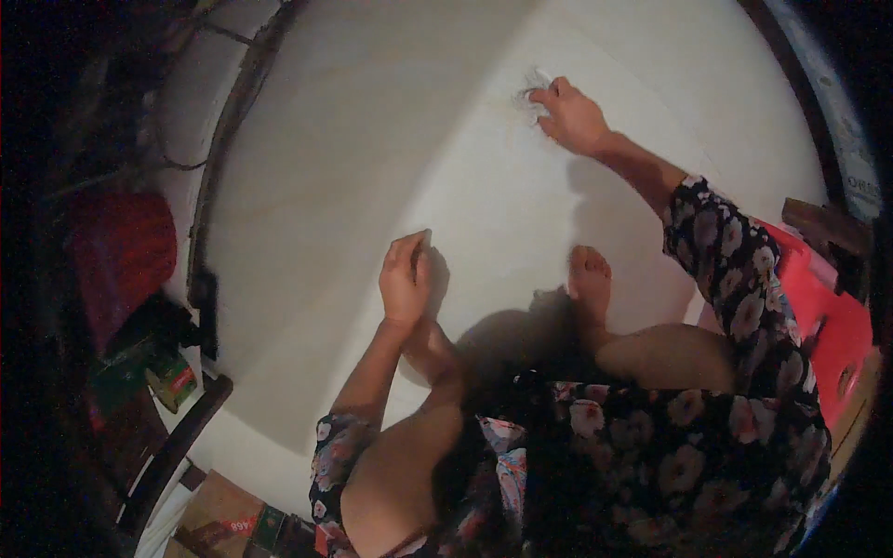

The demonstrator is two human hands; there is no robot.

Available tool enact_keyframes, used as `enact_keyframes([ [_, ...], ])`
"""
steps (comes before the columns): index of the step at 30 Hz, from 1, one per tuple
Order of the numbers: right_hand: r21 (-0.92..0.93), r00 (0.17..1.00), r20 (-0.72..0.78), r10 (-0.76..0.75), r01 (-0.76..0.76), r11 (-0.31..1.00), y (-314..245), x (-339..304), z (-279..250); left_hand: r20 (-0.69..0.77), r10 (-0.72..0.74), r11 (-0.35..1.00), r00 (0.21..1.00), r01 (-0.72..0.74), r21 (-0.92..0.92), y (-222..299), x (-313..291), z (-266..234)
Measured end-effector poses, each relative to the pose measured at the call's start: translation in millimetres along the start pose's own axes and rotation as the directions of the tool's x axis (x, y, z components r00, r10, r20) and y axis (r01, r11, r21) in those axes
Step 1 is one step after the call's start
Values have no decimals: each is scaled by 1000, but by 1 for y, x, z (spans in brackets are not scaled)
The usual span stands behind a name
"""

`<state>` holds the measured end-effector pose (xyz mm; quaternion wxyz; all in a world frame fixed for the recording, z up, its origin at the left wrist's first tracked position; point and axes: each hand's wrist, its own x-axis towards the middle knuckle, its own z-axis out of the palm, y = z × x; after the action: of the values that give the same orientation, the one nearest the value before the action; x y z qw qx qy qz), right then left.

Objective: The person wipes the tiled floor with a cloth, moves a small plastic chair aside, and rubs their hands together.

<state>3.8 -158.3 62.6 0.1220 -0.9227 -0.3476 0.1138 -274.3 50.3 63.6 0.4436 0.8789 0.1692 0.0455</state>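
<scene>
A person squats in dark clothes [670, 446] with pale flowers on them. One bare foot [593, 279] shows flat on the pale floor [372, 139]. The left hand [406, 284] hangs in front of the left knee, its fingers loosely bent; it is hard to tell if they grip anything. The right hand [572, 116] reaches far out. Its fingers are bent at a dark, wispy tuft [530, 90] on the floor. The tuft is just at the fingertips, and whether they pinch it cannot be told.

The floor looks smooth. A slanting line splits it into a bright part and a grey, shady part. A dark edge runs along both sides. At the near left is a brown box [223, 516] with red print. Past it come a small packet [170, 383] with blurry print and a red thing [121, 265]. On the right lies a bright red sheet [837, 325]. Farther up is a grey strip [823, 93] with big dark letters.
</scene>
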Motion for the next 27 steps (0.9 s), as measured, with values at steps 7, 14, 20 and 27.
enact_keyframes([
  [7,240,921,48,-386,365,900,-71,-88,29,98,21,1000,995,-22,13,20,0,10],
  [14,288,614,254,-748,690,664,-127,-171,57,124,38,993,992,-52,109,22,-10,-3],
  [20,213,682,76,-728,702,680,-96,-141,34,181,-33,993,983,12,115,28,-10,-6],
  [27,-38,971,-241,-8,-1,999,4,-26,-9,153,42,991,987,-61,117,25,-9,-8],
])
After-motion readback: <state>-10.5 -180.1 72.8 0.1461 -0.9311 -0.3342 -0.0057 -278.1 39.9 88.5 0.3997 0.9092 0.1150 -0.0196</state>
